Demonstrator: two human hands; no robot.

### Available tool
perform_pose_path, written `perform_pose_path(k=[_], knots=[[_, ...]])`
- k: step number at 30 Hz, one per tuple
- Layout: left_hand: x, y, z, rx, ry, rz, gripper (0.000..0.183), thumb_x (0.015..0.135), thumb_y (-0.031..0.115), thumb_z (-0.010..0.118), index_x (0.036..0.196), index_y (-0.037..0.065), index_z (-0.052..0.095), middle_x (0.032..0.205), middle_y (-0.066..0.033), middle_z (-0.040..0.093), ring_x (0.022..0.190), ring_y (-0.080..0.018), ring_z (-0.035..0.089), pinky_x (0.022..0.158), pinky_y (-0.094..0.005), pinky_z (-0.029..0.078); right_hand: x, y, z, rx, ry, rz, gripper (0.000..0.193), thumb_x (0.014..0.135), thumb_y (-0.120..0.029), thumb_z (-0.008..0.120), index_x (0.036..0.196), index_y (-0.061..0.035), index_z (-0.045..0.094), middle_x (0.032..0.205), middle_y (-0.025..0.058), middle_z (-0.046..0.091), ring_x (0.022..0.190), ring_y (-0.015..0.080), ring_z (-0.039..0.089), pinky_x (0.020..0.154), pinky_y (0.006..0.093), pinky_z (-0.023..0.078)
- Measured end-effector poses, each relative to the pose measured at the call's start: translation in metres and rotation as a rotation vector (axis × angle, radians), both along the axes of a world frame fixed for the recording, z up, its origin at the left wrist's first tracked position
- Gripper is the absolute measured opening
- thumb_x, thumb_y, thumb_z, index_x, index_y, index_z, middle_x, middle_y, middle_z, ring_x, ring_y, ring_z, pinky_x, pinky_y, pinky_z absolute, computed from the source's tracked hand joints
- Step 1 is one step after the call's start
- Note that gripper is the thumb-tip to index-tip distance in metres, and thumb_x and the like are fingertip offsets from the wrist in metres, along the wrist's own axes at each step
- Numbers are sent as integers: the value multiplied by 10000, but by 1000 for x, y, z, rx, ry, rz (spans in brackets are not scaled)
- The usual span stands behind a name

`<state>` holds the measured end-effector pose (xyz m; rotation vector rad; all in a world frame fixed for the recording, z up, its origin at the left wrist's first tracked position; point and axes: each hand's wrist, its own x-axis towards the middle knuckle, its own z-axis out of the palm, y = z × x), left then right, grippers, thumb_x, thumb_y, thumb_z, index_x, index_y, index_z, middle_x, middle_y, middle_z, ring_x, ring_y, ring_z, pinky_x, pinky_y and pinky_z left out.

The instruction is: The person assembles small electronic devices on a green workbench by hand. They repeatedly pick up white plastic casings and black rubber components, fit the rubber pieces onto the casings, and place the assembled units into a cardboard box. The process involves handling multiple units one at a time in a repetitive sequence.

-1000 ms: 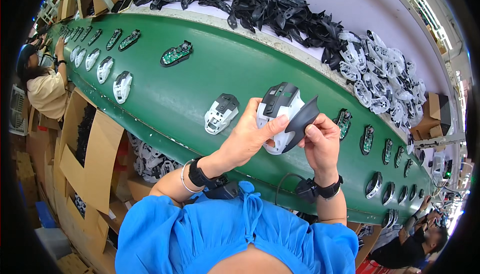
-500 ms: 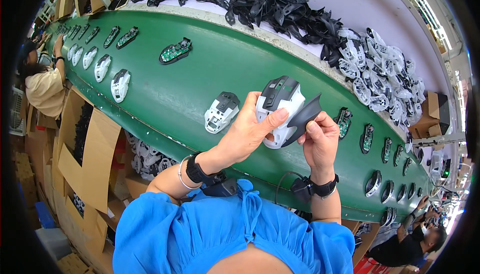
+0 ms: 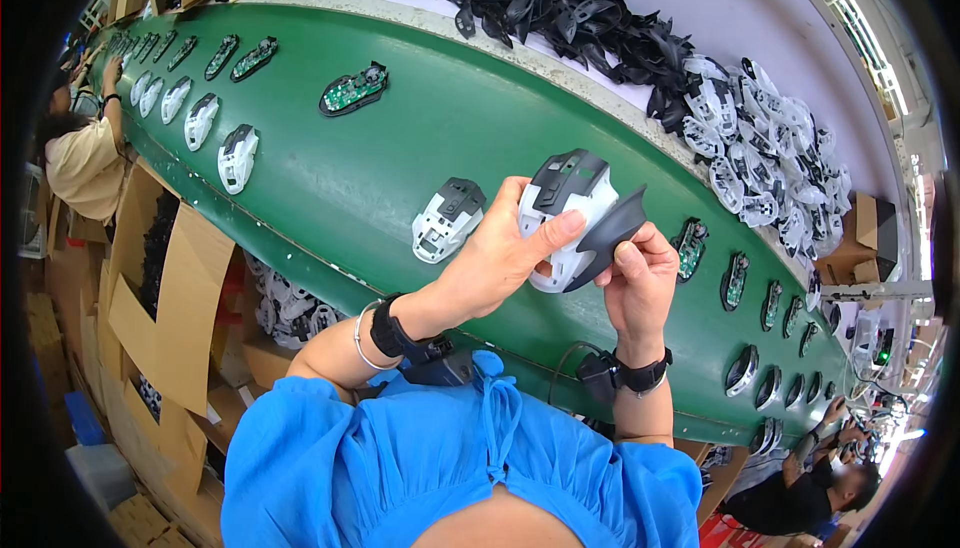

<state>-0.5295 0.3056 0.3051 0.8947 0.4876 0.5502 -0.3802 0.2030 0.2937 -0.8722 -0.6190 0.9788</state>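
My left hand (image 3: 505, 253) grips a white and dark grey computer mouse shell (image 3: 568, 210) above the green bench, its thumb lying across the white side. With thumb and fingers, my right hand (image 3: 641, 273) pinches a black curved side panel (image 3: 612, 233) against the shell's right flank. The panel's pointed end flares away from the shell, and whether it is seated along its length I cannot tell. Just left of my left hand, a similar white and grey mouse shell (image 3: 449, 219) lies on the bench. A mouse base with a green circuit board (image 3: 690, 246) lies right of my right hand.
Black side panels (image 3: 560, 13) are heaped along the far ledge, beside a pile of white shells (image 3: 765, 153). Rows of shells and circuit-board bases line the green bench (image 3: 300, 163) on both sides. Cardboard boxes (image 3: 175, 318) stand below at left. Other people work at both ends.
The black panel lies slightly closer against the shell. Both hands stay nearly in place, still holding the two parts, while the view has shifted a little.
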Motion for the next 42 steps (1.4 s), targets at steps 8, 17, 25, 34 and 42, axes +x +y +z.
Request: perform_pose_path(k=[8, 17, 25, 34, 42], knots=[[0, 4, 2, -20, 4, -12, 715, 854, 434, 695, 1243, -35, 321, 1014, -114, 568, 854, -123, 595, 627, -258, 521, 0, 4, -3, -41, 38, -2, 117, 840, -59, 687, 843, 19, 599, 766, 100, 647, 541, 141, 595, 486, 235, 506], [0, 4, 2, -3, 58, -10, 582, 898, 357, 660, 1249, -7, 372, 1051, -80, 570, 912, -100, 582, 722, -253, 515, -5, 5, 1, -44, -14, -33, 112, 840, -44, 683, 823, 11, 587, 734, 88, 633, 530, 142, 592, 484, 236, 503], [-1, 9, 4, 2, 47, -43, 558, 901, 336, 661, 1236, -5, 374, 1026, -74, 573, 883, -96, 585, 702, -247, 513, -8, 7, -3, -30, 46, -65, 92, 851, -33, 669, 859, 8, 587, 728, 89, 632, 520, 149, 589, 480, 245, 493], [-2, 12, 4, 72, 61, -72, 720, 779, 177, 788, 1299, -15, 329, 1097, -75, 550, 976, -118, 571, 796, -268, 511, -5, 6, -14, 7, 42, -87, 100, 845, -31, 679, 900, -8, 598, 754, 77, 635, 532, 145, 596, 481, 249, 507], [-11, 6, 6, 265, 35, -79, 992, 646, 51, 824, 1418, 2, 203, 1232, -95, 482, 1120, -155, 520, 889, -305, 492, -9, 4, -12, 42, 40, -109, 102, 842, -19, 672, 918, -3, 605, 757, 78, 636, 548, 148, 601, 492, 258, 521]])
